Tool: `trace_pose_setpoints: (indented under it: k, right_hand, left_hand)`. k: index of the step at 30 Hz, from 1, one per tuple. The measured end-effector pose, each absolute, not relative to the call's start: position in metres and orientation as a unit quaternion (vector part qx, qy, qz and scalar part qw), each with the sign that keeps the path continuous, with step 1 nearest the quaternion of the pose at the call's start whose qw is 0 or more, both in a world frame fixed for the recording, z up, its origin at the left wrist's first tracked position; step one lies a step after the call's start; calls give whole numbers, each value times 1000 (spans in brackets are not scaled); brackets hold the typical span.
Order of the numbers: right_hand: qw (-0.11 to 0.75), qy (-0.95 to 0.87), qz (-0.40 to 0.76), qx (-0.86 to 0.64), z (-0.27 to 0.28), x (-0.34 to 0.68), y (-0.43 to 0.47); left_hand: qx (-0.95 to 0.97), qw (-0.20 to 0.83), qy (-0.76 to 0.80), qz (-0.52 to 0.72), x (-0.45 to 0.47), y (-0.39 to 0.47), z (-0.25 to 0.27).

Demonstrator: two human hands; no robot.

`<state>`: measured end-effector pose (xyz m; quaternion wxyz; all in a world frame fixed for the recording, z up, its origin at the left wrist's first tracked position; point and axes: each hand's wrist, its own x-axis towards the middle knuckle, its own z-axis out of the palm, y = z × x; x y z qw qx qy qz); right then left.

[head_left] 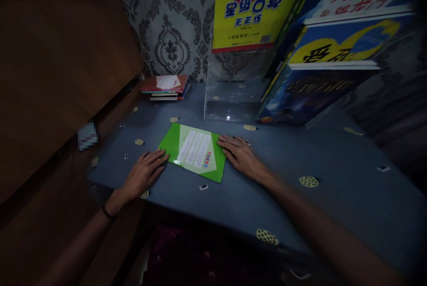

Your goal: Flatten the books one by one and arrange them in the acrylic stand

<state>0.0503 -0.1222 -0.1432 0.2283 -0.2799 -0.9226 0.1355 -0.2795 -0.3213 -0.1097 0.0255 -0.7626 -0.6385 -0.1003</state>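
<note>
A thin green book [196,151] with white text panels lies flat on the table, turned at an angle. My left hand [143,174] rests palm down at its left corner, fingertips touching the edge, fingers stretched out. On the opposite side my right hand [240,155] lies flat, its fingertips over the upper right corner. Both hands are open and neither grips the book. A dark band circles my left wrist.
A clear acrylic stand [230,99] holds a yellow workbook [248,19] at the back. Beside it several books lean, with a dark blue book [307,94] in front. A small stack of books [168,86] sits at the back left. A patterned blue cloth [267,170] covers the table.
</note>
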Motion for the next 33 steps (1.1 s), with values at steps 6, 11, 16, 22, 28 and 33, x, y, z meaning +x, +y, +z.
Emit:
trace_pose_setpoints:
  k: [6,11,16,22,28,33]
  right_hand:
    - [218,-922,144,-286,-139,49,-125]
    - [215,-922,134,-292,-136,49,-127]
    - [214,-923,131,-291,-134,49,-127]
    - [218,-919,154,-289,-135,50,-126]
    - [280,-879,255,-289,-126,52,-123]
    - [376,-747,438,-328,-119,51,-117]
  left_hand:
    - [-802,20,-596,-23,-270,-300,-80]
    - [-864,-18,-496,77,-249,-267,-58]
    - [-869,-21,-464,172,-233,-253,-61]
    - [-877,4,-460,140,-235,-257,-68]
    - [-854,-50,-510,86,-223,-257,-50]
    - [-807,-135,-569,-87,-217,-261,-28]
